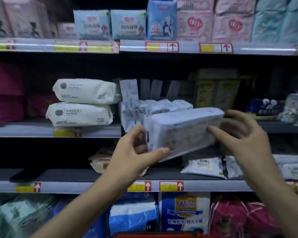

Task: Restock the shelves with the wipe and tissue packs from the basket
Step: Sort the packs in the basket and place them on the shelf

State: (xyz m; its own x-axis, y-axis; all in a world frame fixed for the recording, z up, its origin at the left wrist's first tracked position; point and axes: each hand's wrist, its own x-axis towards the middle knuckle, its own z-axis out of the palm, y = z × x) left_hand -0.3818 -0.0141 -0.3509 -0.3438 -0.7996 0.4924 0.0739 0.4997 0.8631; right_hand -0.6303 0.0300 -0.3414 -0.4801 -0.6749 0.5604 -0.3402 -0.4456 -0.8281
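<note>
A long whitish wipe pack (182, 129) is held tilted in front of the middle shelf (33, 131). My left hand (136, 152) grips its left end, thumb under the lower edge. My right hand (239, 134) is at its right end with fingers spread, blurred, and only the fingertips seem to touch it. Behind the pack lie several similar white packs (160, 105) on the same shelf. The red rim of the basket (155, 235) shows at the bottom edge.
Two cream wipe packs (83, 102) are stacked to the left on the middle shelf. Olive boxes (215, 90) stand to the right. On the lower shelf (67, 176) lie a beige pack (100, 160) and small white packs (205, 167). Price strips run along the shelf fronts.
</note>
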